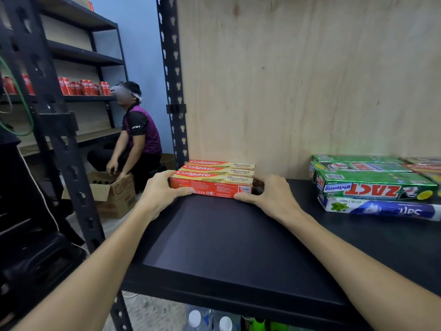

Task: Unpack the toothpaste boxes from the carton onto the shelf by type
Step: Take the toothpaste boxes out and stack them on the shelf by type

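Colgate boxes (216,174), three red and yellow ones, lie flat side by side at the back left of the black shelf (214,237), against the plywood back panel (298,80). I have both hands on them. My left hand (162,191) wraps the left ends of the row, fingers curled over the top of the nearest box and thumb lying along its front lower edge. My right hand (272,195) closes on the right ends, thumb pressed on the shelf at the front corner of the nearest box and fingers bent round the end faces, so the row is clamped between the two hands. The boxes sit down on the shelf surface; I see no gap under the front one.

Well apart to the right on the same shelf lies another group: green ZACT boxes (372,185) stacked and lined up, with a white and blue box marked double mint (381,209) just in front of them, touching the stack. More packets show at the far right edge, cut off so I cannot read them.

Beside the shelf's left upright (173,80) a second person (138,139) in a purple and black shirt crouches on the floor with a hand in an open brown carton (114,194). Behind them a dark rack (90,56) carries a row of red cans (81,87). Below my shelf two white bottle caps (210,320) show
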A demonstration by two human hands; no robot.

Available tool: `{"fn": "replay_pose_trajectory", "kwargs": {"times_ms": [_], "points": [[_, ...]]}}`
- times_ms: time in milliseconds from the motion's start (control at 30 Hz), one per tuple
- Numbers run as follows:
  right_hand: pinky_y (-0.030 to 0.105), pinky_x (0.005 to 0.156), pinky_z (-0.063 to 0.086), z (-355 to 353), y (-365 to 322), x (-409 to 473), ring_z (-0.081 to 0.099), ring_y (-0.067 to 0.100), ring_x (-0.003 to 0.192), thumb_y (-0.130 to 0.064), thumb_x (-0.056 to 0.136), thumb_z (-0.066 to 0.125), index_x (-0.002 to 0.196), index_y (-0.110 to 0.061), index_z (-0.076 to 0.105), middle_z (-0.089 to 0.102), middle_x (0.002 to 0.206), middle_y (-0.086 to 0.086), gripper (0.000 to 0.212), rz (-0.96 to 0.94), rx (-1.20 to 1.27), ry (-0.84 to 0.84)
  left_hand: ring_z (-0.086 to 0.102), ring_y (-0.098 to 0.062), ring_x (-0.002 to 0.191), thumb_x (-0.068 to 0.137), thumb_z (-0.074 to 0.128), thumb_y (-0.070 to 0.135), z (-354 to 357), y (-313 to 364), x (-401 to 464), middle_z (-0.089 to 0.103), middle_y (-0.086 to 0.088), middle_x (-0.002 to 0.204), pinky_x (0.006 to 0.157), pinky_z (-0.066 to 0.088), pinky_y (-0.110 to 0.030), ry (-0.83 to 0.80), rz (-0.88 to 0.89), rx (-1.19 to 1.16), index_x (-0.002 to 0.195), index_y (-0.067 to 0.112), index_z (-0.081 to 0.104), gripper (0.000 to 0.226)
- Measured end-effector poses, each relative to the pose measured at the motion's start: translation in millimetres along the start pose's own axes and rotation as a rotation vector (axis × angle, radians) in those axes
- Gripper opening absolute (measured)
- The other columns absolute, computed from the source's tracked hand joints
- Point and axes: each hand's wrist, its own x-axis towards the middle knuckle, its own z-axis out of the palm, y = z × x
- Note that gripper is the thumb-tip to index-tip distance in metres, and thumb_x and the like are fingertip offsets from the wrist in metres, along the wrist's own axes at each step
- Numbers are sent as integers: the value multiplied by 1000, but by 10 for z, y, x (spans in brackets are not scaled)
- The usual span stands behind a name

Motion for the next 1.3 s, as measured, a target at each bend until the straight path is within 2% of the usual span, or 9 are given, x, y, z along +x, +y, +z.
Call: {"fn": "replay_pose_trajectory", "kwargs": {"times_ms": [367, 700, 767, 833, 900, 933, 1067, 1200, 1300], "points": [[47, 95, 50, -19, -25, -19, 67, 8, 96, -85, 58, 63, 112, -44, 70, 74, 97, -21, 69, 10, -14, -15, 65, -11, 105, 76, 88, 28, 10, 34, -25, 72, 4, 113, 92, 50, -31, -14, -12, -29, 133, 19, 62, 64], [48, 99, 48, -9, -18, -16, 68, 7, 99, -83, 61, 63, 121, -45, 62, 73, 104, -24, 71, -16, -45, 4, 64, -9, 106, 75, 88, 29, 11, 22, -12, 69, 4, 118, 81, 49, -22, -27, -17, -17, 140, 18, 55, 73], [47, 100, 46, -23, -39, -34, 67, 9, 101, -82, 64, 63, 121, -45, 62, 73, 104, -23, 68, -16, -79, 12, 57, -13, 118, 74, 89, 36, 10, 29, -29, 62, 2, 132, 94, 48, -28, -28, -16, -3, 149, 18, 44, 89], [43, 99, 40, -49, -84, -82, 64, 13, 106, -79, 70, 64, 121, -42, 63, 73, 107, -19, 64, -15, -133, 38, 40, -20, 136, 72, 87, 49, 13, 48, -72, 49, -3, 145, 111, 40, -43, 12, -4, 71, 154, 21, 36, 101], [40, 93, 37, -101, -148, -176, 59, 18, 110, -75, 75, 65, 122, -37, 64, 71, 110, -13, 60, -11, -188, 78, 23, -25, 144, 78, 79, 54, 18, 118, -180, 39, -6, 150, 117, 30, -50, 96, 39, 199, 153, 22, 35, 93], [40, 91, 36, -138, -180, -236, 57, 20, 111, -73, 77, 64, 122, -34, 64, 70, 110, -10, 59, -12, -213, 101, 21, -26, 144, 82, 75, 53, 29, 165, -247, 38, -7, 149, 117, 27, -49, 141, 85, 249, 152, 22, 37, 86], [41, 95, 38, -390, -256, -562, 51, 23, 115, -70, 81, 63, 124, -20, 63, 66, 116, 0, 66, -30, -247, 156, 36, -25, 132, 85, 70, 50, 194, 405, -560, 49, -3, 137, 112, 29, -41, 254, 303, 311, 144, 19, 49, 69], [38, 105, 39, -903, -170, -931, 48, 21, 125, -65, 83, 65, 135, -15, 58, 63, 129, 1, 72, -71, -251, 213, 42, -20, 128, 84, 64, 55, 666, 834, -880, 52, 1, 131, 110, 34, -36, 212, 385, 225, 138, 21, 52, 65], [42, 104, 41, -1452, -32, -1145, 49, 25, 124, -64, 82, 66, 133, -16, 60, 65, 127, 3, 70, -60, -274, 278, 42, -16, 130, 83, 67, 54, 1158, 1352, -1090, 53, 3, 135, 109, 33, -29, 150, 435, 124, 138, 21, 52, 66]]}}
